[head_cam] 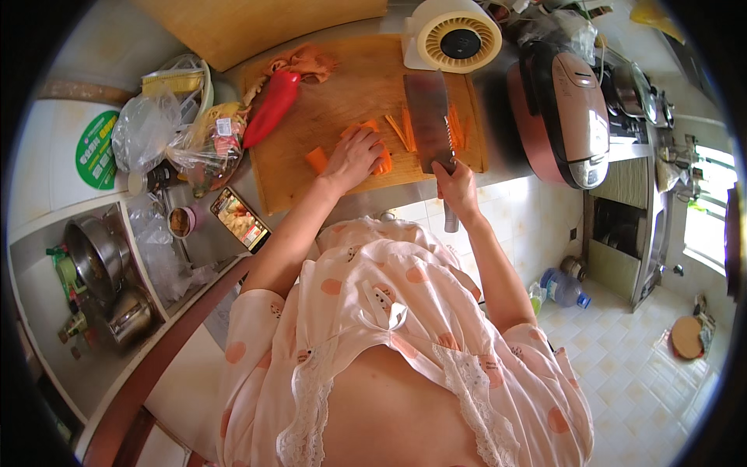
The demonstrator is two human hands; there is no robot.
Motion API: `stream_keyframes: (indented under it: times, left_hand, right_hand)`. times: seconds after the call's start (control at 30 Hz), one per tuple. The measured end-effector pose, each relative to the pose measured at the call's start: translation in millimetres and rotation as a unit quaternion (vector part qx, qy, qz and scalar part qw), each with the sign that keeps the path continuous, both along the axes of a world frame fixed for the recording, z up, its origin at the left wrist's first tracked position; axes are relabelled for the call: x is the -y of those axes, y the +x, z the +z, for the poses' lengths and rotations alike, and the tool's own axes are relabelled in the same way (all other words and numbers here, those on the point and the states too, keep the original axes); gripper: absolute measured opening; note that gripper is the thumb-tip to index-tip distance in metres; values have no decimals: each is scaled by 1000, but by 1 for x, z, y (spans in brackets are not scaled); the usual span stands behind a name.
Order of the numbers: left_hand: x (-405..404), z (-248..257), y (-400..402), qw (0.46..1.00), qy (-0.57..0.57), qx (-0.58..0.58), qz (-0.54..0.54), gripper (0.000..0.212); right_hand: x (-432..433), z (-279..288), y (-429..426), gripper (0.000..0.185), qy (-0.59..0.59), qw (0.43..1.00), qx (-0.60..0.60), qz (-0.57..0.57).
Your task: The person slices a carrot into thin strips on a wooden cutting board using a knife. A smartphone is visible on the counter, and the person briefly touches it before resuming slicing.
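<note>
My right hand (458, 188) grips the handle of a broad-bladed cleaver (428, 117), whose blade points away from me over the right part of the wooden cutting board (344, 87). Thin carrot strips (402, 129) lie on both sides of the blade, and the blade hides part of the board. My left hand (357, 154) rests on cut carrot pieces (382, 163), fingers bent over them; whether it grips any cannot be made out. Left of that hand lies a carrot chunk (316, 159). Farther left is a long red pepper (272, 108), next to a heap of orange peelings (306, 61).
A cream fan (458, 41) stands behind the board, with a rice cooker (563, 117) to its right. Left of the board are plastic-bagged food (213, 146) and a lit phone (241, 219). Metal pots (93, 257) sit in the compartment at far left.
</note>
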State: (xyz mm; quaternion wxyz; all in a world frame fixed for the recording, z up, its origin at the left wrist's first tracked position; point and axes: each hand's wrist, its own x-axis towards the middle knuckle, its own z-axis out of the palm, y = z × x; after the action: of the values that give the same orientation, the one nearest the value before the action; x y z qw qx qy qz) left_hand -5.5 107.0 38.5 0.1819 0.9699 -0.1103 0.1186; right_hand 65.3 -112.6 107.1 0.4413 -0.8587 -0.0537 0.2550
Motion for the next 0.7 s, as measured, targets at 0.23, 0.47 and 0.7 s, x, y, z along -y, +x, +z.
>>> stream_keyframes:
  times: [0.23,0.47,0.7]
  left_hand:
    - [-14,-12,-23,1000,-15,10,0,19]
    - [-9,0,8,997,43,41,-40,18]
    - [-9,13,45,976,173,-43,-126,29]
  right_hand:
    - [15,-4,-12,24,-41,999,21,13]
    - [19,-19,-22,24,-54,997,44,21]
    - [24,-14,-19,22,-42,998,53,2]
